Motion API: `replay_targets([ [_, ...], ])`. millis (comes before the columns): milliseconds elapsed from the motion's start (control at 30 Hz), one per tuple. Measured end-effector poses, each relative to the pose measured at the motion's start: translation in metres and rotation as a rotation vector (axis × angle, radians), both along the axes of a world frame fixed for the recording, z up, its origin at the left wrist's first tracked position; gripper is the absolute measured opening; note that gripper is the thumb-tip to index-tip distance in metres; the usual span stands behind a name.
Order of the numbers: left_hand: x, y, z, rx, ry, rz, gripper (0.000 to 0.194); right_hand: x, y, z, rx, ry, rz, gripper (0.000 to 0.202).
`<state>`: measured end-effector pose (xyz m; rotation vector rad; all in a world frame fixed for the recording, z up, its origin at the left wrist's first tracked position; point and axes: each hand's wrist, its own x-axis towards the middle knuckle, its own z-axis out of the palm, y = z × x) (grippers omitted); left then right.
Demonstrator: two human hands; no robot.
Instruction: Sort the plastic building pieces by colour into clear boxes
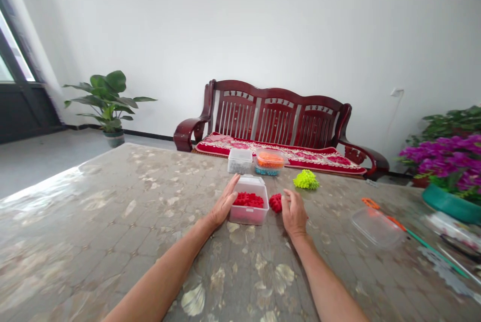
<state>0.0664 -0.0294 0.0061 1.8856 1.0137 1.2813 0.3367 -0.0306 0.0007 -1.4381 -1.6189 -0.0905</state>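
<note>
My left hand lies along the left wall of a clear plastic box, fingers stretched out. Many small red interlocking plastic pieces fill the lower part of the box, whose lid stands up at the back. To the box's right, a clump of red plastic pieces sits on the table beside the thumb of my right hand. That hand is curled over the pieces, and a bit of red shows past its outer side. Its palm and some fingertips are hidden.
Behind the box stand a tub of grey pieces and a container of orange and blue pieces. A yellow-green pile lies right of them. Farther right are a clear lid, an orange-and-green tool and a flower pot.
</note>
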Motion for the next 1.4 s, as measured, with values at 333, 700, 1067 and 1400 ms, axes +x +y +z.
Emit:
replay_targets([
  [333, -0.005, 0.002, 0.000, 0.027, 0.039, -0.036, 0.064, -0.005, -0.001, 0.002, -0.047, -0.227, 0.009, 0.040],
  [700, -0.005, -0.002, 0.004, 0.018, 0.048, -0.047, 0.061, -0.004, -0.009, 0.004, -0.112, -0.183, 0.047, 0.045],
  [1067, -0.005, -0.005, 0.006, 0.014, 0.042, -0.053, 0.060, 0.004, -0.008, -0.001, -0.101, -0.082, 0.056, 0.049],
  [1400, -0.005, -0.007, 0.009, 0.011, 0.060, -0.044, 0.058, -0.024, 0.007, 0.082, -0.298, 0.068, 0.406, 0.053],
])
